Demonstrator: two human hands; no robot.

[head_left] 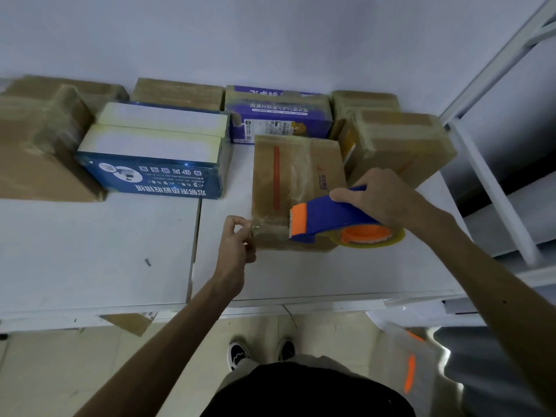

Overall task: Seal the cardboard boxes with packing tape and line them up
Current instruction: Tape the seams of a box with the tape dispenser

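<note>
Feet: your shoes point(239, 355) stand on pale floor tiles, just short of the white table's point(90, 251) near edge.
Left hand: your left hand point(236, 242) is at the near left corner of the cardboard box point(296, 182); thumb and forefinger pinch the free end of the clear tape point(270, 228), and the other fingers are curled.
Right hand: your right hand point(382, 200) is wrapped round the handle of the blue and orange tape dispenser point(325, 216), with the thumb along its top.
Dispenser: its orange front edge sits against the box's near face, and the tape roll point(370, 236) hangs at its right side, low over the table.
Tape: it runs along the box's near face, from your pinch to the dispenser.
Box in work: it lies flat on the table's right half, with a red strip along its top.
Other boxes: a blue box point(150, 179) sits to the left, a purple box point(279, 121) just behind, and taped brown boxes at far left point(39, 145) and right point(400, 145).
Right side: a white metal frame point(487, 176) stands beside the table.
</note>
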